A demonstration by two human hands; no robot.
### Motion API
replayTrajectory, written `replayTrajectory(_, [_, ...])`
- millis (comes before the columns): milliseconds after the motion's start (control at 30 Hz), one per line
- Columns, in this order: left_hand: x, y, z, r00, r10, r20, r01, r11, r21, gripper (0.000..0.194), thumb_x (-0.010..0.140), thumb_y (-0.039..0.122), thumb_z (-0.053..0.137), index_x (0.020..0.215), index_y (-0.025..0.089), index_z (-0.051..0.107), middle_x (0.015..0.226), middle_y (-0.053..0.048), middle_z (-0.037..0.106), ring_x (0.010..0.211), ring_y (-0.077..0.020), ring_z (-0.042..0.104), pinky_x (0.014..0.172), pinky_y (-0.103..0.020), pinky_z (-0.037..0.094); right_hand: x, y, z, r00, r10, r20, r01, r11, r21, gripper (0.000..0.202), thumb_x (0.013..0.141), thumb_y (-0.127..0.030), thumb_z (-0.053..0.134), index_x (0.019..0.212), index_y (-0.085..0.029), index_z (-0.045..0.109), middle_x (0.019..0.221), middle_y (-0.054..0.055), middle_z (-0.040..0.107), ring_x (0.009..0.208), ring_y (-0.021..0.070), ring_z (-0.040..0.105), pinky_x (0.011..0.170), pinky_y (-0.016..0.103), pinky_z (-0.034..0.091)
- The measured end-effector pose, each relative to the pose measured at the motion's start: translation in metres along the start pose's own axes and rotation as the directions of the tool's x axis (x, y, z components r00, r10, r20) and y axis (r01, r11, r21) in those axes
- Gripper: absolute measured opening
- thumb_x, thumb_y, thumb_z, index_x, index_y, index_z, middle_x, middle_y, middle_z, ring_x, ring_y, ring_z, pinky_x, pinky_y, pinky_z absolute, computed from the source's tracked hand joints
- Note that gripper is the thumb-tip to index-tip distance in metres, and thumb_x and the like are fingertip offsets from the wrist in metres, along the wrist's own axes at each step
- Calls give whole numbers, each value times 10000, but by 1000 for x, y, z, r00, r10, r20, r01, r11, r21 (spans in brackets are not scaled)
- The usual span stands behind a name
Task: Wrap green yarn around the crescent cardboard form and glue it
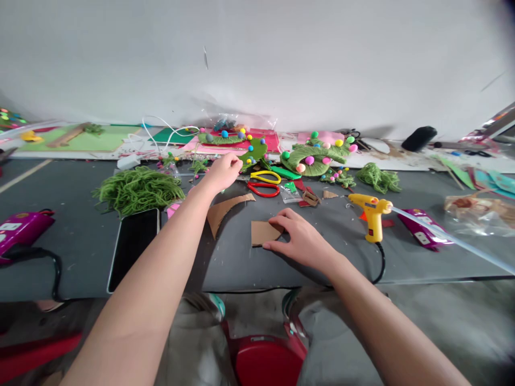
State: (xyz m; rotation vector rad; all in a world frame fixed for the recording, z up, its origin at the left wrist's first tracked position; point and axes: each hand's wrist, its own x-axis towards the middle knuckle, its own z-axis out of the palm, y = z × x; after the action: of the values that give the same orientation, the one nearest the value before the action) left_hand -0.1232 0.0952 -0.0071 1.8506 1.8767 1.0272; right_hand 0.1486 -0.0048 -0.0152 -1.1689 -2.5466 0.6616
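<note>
My right hand (300, 237) grips a small piece of brown cardboard (263, 232) lying on the grey table, its thumb at the near edge and its fingers at the far edge. Further out, my left hand (225, 170) is closed, its fingers curled beside a green piece dotted with pom-poms (254, 152); whatever they hold, if anything, is hidden. Scissors with yellow and red handles (263, 188) lie just right of my left hand. A curved cardboard strip (225, 212) rests between my left forearm and the small cardboard piece.
Green yarn (139, 190) is heaped behind a phone (134, 246) on the left. To the right stands a yellow glue gun (372, 214) with a long glue stick and black cord. Yarn-wrapped wreath pieces (314, 158) with pom-poms lie toward the wall. Purple devices (424, 228) flank both sides.
</note>
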Motion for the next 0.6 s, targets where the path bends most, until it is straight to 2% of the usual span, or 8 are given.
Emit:
replayTrajectory(100, [-8,5,-4,1000,14,-28,-15,1000,-23,128,889,328,517,858,219,577,855,-26,700,779,-187,627,747,-309,455,0,1,1,1000,-6,-5,6,1000,3,430,862,-493,707,1182,-210,653,1140,82,591,1016,232,612,882,353,507])
replayTrajectory(267, [-33,20,-9,994,-29,-104,25,999,-41,145,820,351,628,808,212,588,866,-32,710,772,-187,623,776,-322,473,0,3,2,1000,-17,-13,17,1000,-6,436,863,-508,698,1176,-207,656,1136,78,586,1010,232,605,884,360,503])
replayTrajectory(433, [-67,34,1,984,-87,-154,74,994,-85,158,795,335,644,864,207,583,980,-33,692,860,-186,652,795,-302,509,0,3,3,1000,-16,-17,15,1000,-11,437,857,-521,699,1168,-215,660,1121,79,584,1002,232,612,871,354,503])
replayTrajectory(600, [-93,35,11,985,-122,-120,113,990,-84,100,799,235,585,892,203,600,1004,-32,706,859,-173,678,759,-278,538,0,2,2,1000,-20,-15,20,1000,-2,422,857,-503,704,1162,-214,662,1122,77,586,1000,229,615,871,353,503])
